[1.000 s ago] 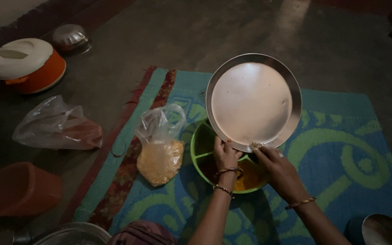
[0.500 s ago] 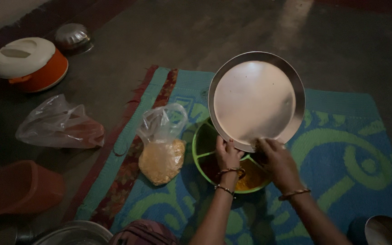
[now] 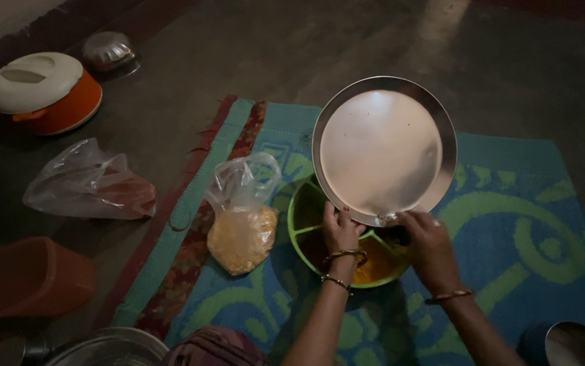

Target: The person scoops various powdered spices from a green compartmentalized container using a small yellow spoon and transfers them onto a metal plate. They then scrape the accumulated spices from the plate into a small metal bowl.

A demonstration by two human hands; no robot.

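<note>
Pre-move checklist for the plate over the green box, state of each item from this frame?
1. Left hand grips the steel plate at its lower rim: ok.
2. Right hand at the plate's lower edge by a small clump of grains: ok.
3. Plate tilted, low edge over the green compartment box: ok.
4. Rest of plate bare of grains: ok.
5. Which compartment lies under the clump: cannot tell, hands cover it.
6. Plastic bag of yellow lentils apart from the box: ok.

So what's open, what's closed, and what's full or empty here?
Round steel plate: tilted, nearly empty, held by left hand and right hand.
Green divided plastic box: open, yellow powder inside.
Clear plastic bag of yellow grains: open, part full.
Orange casserole with white lid: closed.
</note>
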